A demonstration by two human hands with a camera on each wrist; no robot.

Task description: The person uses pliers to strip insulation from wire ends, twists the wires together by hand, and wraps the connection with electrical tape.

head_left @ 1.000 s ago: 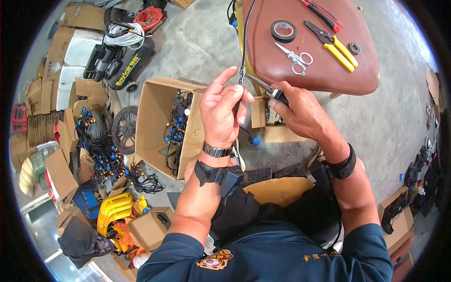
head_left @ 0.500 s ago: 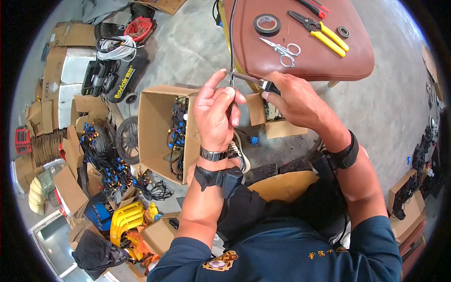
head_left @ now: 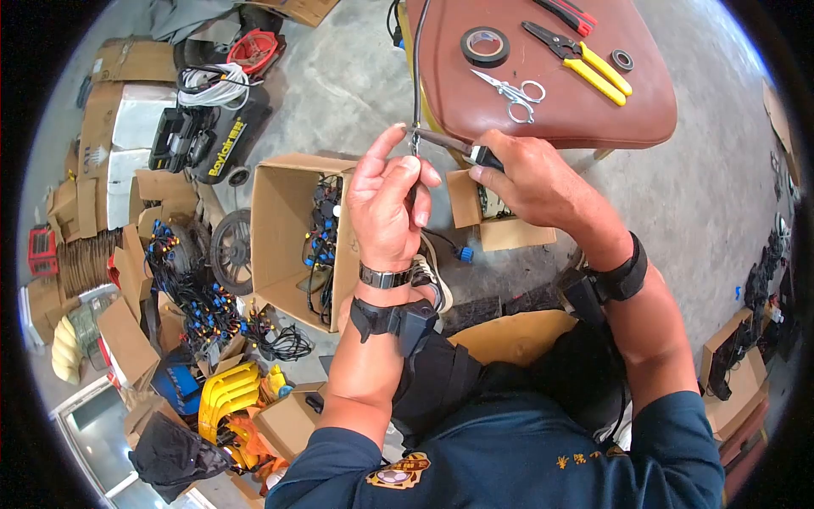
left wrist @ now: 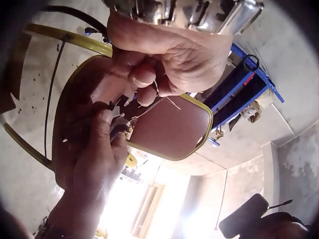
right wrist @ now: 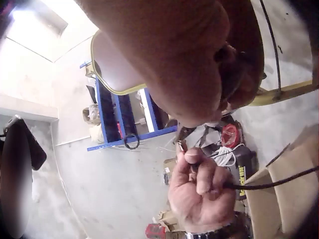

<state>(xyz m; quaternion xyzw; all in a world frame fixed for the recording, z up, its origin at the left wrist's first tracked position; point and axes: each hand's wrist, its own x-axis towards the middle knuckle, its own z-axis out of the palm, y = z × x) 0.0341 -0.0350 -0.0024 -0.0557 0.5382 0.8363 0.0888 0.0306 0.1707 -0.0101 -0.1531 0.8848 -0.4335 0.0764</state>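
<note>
A black cable (head_left: 418, 68) runs down from the top of the head view into my left hand (head_left: 383, 208), which pinches it between thumb and fingers. Just above the thumb, a short stretch of the cable looks stripped, with thin strands showing. My right hand (head_left: 534, 182) grips the black handle of a knife (head_left: 445, 139), its narrow grey blade pointing left and lying across the cable at that stretch. The left index fingertip is close by the blade's tip. In the right wrist view, the cable (right wrist: 271, 185) leaves the left hand (right wrist: 204, 191) toward the right.
On the brown padded seat (head_left: 458, 97) lie scissors (head_left: 513, 95), black tape (head_left: 485, 47), yellow-handled wire strippers (head_left: 585, 68), a small bearing (head_left: 622, 59) and a red-and-black tool (head_left: 570, 15). A cardboard box (head_left: 275, 229) of connectors stands left; a smaller box (head_left: 517, 237) sits below the seat.
The knife blade has swung from slanting beside the cable to lying across it, near the left index fingertip. The head view has shifted slightly; over the last half second the hands barely move.
</note>
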